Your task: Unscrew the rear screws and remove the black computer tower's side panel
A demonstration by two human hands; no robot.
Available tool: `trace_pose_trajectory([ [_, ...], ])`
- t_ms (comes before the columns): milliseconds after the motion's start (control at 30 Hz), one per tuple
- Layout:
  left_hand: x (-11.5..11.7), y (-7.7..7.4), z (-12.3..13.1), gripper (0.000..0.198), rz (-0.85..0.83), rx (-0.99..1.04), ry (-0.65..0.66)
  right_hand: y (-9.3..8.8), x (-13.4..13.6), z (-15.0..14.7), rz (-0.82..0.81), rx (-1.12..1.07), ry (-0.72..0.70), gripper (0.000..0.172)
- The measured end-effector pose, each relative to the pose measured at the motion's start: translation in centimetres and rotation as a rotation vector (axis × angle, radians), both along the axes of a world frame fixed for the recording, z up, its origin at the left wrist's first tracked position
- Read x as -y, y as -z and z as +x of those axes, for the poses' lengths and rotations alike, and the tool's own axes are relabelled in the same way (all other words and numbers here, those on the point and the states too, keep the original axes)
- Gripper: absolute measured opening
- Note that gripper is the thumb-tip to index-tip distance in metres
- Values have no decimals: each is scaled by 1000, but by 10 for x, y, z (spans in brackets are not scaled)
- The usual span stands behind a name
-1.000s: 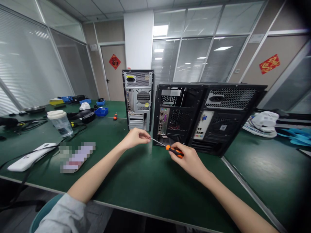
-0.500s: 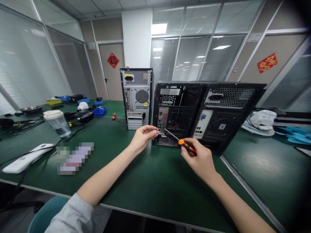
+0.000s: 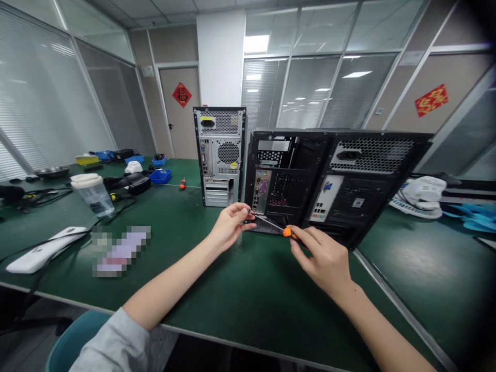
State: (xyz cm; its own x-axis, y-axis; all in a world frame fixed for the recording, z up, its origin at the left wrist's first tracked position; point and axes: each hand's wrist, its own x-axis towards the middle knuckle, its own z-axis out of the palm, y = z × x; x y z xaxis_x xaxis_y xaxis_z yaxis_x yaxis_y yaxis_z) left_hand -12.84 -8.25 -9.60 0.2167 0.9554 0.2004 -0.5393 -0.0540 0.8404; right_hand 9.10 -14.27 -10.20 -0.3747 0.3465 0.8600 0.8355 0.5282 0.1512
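My right hand (image 3: 323,258) grips the orange and black handle of a screwdriver (image 3: 289,232), its thin shaft pointing left and slightly up. The screwdriver's tip reaches the fingertips of my left hand (image 3: 231,225). Thumb and index finger of that hand are pinched together at the tip; what lies between them, if anything, is too small to make out. Just behind both hands stands a black computer case (image 3: 289,178) with its rear ports facing me. Touching it on the right is another black computer case (image 3: 364,178), also back side forward.
A silver-backed computer tower (image 3: 221,155) stands left of the black cases. On the green table (image 3: 248,310) at left are a lidded cup (image 3: 92,195), a white power strip (image 3: 46,250), cables and blue bins (image 3: 160,176). A second screwdriver (image 3: 183,183) lies farther back. White and blue items sit at right.
The screwdriver's tip has moved left and down, away from the port panel to my left fingertips. My right hand has turned slightly and hides more of the handle.
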Motion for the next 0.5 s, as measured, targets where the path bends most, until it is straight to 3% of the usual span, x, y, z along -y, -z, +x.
trace_pose_trajectory([
  [500, 0, -2, -2, 49, 21, -33, -36, 2, 0, 2, 37, 46, 29, 24],
])
